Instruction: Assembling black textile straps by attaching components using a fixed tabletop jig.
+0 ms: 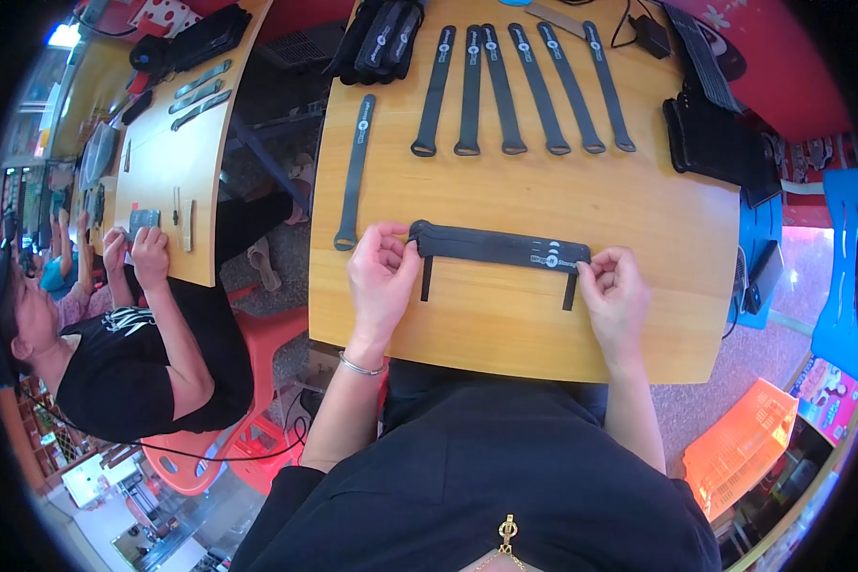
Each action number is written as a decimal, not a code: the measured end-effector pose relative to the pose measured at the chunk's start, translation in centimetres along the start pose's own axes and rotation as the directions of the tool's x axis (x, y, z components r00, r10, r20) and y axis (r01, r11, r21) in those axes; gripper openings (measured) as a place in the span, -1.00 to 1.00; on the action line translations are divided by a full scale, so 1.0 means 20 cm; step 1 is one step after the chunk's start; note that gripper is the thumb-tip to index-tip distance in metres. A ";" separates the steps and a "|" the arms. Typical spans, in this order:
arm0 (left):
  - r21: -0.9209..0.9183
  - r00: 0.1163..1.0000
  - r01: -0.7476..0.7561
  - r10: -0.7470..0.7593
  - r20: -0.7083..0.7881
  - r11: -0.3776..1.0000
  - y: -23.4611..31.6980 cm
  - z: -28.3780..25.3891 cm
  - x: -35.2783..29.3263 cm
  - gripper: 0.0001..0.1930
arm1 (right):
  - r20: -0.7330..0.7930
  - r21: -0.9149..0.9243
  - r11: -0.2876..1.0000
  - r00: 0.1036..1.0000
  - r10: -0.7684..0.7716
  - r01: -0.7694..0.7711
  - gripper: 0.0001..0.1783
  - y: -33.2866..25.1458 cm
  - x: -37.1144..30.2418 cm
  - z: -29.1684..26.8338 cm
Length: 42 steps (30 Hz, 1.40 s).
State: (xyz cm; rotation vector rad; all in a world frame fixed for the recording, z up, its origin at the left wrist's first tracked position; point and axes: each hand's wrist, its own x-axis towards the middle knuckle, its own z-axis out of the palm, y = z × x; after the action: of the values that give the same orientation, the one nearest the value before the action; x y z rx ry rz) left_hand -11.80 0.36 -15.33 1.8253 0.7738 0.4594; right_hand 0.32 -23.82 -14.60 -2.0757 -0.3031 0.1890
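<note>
A flat black storage strap bundle [505, 246] with white print lies stretched crosswise near the front of the wooden table. My left hand [383, 275] pinches its left end between thumb and fingers, beside the rounded tip. Its right end is pinched by my right hand [616, 294]. Two short, thin black strips [426, 279] hang from it toward me, one near each end. To the left of my left hand lies a single dark strap [357, 172] with a loop at its near end. Several similar looped straps [474, 91] are laid out side by side farther back.
A pile of black straps [381, 43] sits at the back left corner, a black stack [720, 143] at the right edge. An orange plastic crate [742, 448] stands low on the right. At the left, a co-worker [143, 353] handles a small dark item at another table [153, 195].
</note>
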 end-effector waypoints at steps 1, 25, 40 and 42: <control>-0.008 1.000 -0.001 0.001 0.003 1.000 0.00 0.00 0.00 -0.81 | -0.002 0.000 1.000 1.000 0.005 -0.005 -0.79 0.00 0.00 0.00; 0.054 1.000 0.003 -0.002 -0.027 0.999 0.01 0.00 0.00 -0.86 | 0.005 -0.018 1.000 1.000 -0.014 0.015 -0.79 0.00 0.00 0.00; 0.042 1.000 0.022 -0.022 -0.023 0.999 0.02 0.01 0.00 -0.86 | 0.005 -0.034 0.999 1.000 -0.013 0.013 -0.77 0.02 0.00 0.00; 0.035 0.999 0.023 -0.022 -0.025 0.999 0.02 0.01 0.00 -0.86 | 0.002 -0.029 0.999 1.000 -0.014 0.014 -0.77 0.02 0.00 0.00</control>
State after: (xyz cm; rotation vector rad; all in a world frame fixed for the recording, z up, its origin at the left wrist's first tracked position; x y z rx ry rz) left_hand -11.57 0.20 -15.00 1.8450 0.8229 0.4566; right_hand 0.25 -23.91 -14.91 -2.1022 -0.3228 0.1786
